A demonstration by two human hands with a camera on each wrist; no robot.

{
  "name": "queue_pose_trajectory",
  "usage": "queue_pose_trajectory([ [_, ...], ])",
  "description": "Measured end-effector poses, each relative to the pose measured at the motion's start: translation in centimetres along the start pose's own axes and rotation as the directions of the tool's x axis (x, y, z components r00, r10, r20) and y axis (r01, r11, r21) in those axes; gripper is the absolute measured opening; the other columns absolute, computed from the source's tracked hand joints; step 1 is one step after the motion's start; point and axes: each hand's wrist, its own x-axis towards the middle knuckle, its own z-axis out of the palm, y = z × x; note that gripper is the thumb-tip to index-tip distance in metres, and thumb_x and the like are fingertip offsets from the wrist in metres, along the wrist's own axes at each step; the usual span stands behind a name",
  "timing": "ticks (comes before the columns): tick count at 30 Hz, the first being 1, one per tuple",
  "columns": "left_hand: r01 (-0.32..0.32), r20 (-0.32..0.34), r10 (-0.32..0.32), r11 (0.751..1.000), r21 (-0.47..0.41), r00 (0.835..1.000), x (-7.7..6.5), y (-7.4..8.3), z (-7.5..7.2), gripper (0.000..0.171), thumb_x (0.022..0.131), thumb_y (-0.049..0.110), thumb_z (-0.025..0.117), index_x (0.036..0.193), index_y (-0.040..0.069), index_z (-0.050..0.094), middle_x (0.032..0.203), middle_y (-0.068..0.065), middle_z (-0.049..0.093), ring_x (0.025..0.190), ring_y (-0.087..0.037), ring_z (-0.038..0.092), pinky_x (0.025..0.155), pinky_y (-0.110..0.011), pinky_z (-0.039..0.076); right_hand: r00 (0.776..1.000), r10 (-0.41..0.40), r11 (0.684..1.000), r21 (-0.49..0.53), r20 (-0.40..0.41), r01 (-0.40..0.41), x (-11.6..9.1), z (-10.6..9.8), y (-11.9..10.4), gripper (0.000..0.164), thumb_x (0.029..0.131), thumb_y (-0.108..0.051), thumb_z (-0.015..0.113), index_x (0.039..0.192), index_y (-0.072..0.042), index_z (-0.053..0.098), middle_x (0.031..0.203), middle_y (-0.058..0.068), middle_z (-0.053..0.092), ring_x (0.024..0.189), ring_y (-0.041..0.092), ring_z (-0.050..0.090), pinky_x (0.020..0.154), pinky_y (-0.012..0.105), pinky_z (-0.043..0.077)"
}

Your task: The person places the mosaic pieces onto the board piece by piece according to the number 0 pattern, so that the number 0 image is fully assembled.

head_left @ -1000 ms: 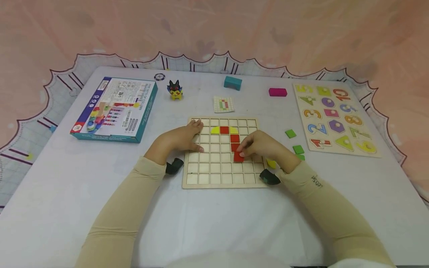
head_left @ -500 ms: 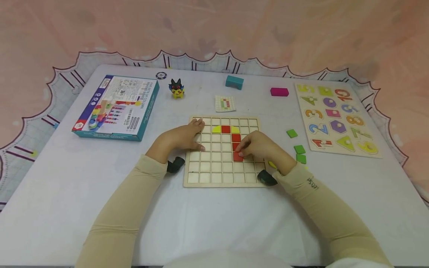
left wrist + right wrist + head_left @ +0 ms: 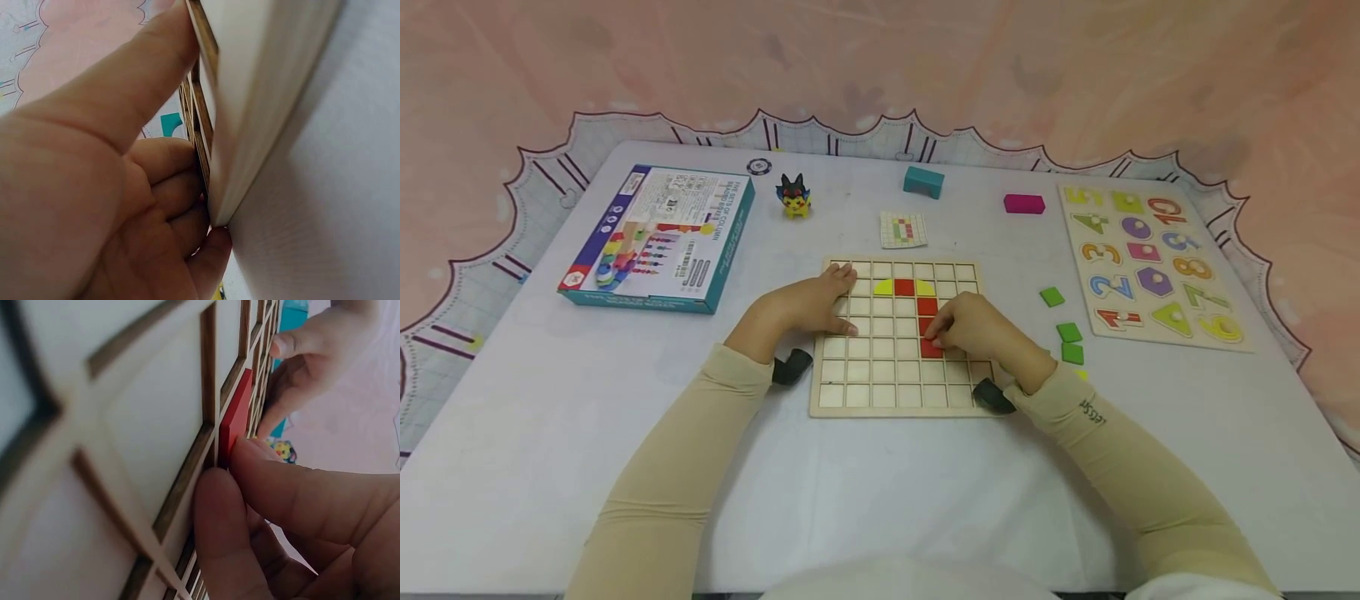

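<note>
A wooden grid board (image 3: 838, 396) lies in front of the person, bearing red square tiles (image 3: 904, 287) and two yellow quarter-round tiles (image 3: 926, 288). The left hand (image 3: 808, 308) rests on its left edge, thumb and fingers spread over the frame. In the left wrist view, the little finger touches the board's corner. The right hand (image 3: 981, 327) pinches the lowest red tile (image 3: 236, 419) at its near edge with thumb and finger. That tile sits at its cell, partly covered by the fingertips. A small pattern card (image 3: 903, 230) lies behind the board.
Green tiles (image 3: 1052, 297) lie right of the board, with a bit of yellow by the sleeve. A number puzzle (image 3: 1150, 267) is farther right, a boxed toy (image 3: 658, 237) at left. A figurine (image 3: 793, 197), teal block (image 3: 923, 182) and magenta block (image 3: 1024, 204) stand behind.
The red tile under the right fingers has shifted slightly up and left, lining up below the other red tiles. The left hand stays on the board's edge.
</note>
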Motion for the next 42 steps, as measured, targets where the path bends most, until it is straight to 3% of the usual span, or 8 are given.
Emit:
queue_pose_trajectory([
  [6,-0.005,0.002,0.005,1.0,0.0,1.0,0.0,0.1,-0.1,0.091,0.086,0.036,0.063,0.147,0.001,0.005,0.154,-0.015,-0.003,0.142,-0.031,-0.007,0.115,-0.045,0.006,1.0,-0.026,1.0,-0.018,0.013,0.026,-0.3,-0.7,0.4,0.013,0.082,-0.009,0.068,0.093,-0.008,0.073,0.096,0.006,0.068,0.089,0.019,0.053,0.08,0.03,0.045],
  [15,0.005,0.004,-0.005,1.0,0.0,1.0,0.0,0.1,-0.1,0.091,0.086,0.037,0.062,0.147,0.001,0.005,0.154,-0.015,-0.003,0.142,-0.031,-0.007,0.115,-0.046,0.005,0.999,-0.04,0.999,-0.018,-0.013,0.039,-1.9,-3.2,2.0,0.019,0.081,-0.008,0.067,0.099,-0.003,0.071,0.092,0.008,0.066,0.085,0.021,0.055,0.078,0.03,0.046],
  [21,0.001,0.002,-0.001,1.0,0.0,1.0,0.0,0.1,0.0,0.092,0.086,0.037,0.063,0.147,0.0,0.005,0.154,-0.016,-0.003,0.142,-0.031,-0.006,0.115,-0.045,0.005,1.0,0.005,1.0,-0.004,-0.023,-0.005,-3.2,-4.3,3.4,0.021,0.082,-0.008,0.067,0.101,-0.001,0.07,0.093,0.009,0.066,0.085,0.02,0.055,0.076,0.028,0.046],
  [30,-0.004,0.007,0.004,1.0,0.007,1.0,0.1,0.0,0.0,0.092,0.086,0.037,0.062,0.147,0.0,0.004,0.154,-0.016,-0.003,0.142,-0.031,-0.006,0.115,-0.045,0.005,0.998,0.041,0.998,-0.047,-0.043,-0.043,-4.5,-5.1,5.9,0.021,0.081,-0.01,0.067,0.101,-0.002,0.07,0.096,0.01,0.067,0.087,0.021,0.057,0.081,0.036,0.048],
  [37,0.0,0.004,0.0,1.0,0.004,1.0,0.1,-0.1,0.0,0.091,0.086,0.037,0.062,0.147,0.0,0.005,0.154,-0.016,-0.003,0.142,-0.031,-0.007,0.115,-0.046,0.006,0.996,0.082,0.996,-0.041,-0.026,-0.083,-5.2,-5.0,7.2,0.023,0.082,-0.011,0.067,0.102,-0.001,0.069,0.104,0.013,0.067,0.085,0.02,0.056,0.072,0.027,0.046],
  [42,-0.002,0.001,0.002,1.0,-0.001,1.0,0.1,-0.1,0.0,0.091,0.086,0.037,0.062,0.147,0.0,0.005,0.154,-0.016,-0.003,0.142,-0.031,-0.006,0.115,-0.046,0.006,0.996,0.085,0.995,-0.053,-0.038,-0.087,-5.9,-4.8,8.1,0.024,0.08,-0.014,0.07,0.102,-0.003,0.07,0.099,0.01,0.068,0.083,0.019,0.055,0.07,0.025,0.045],
])
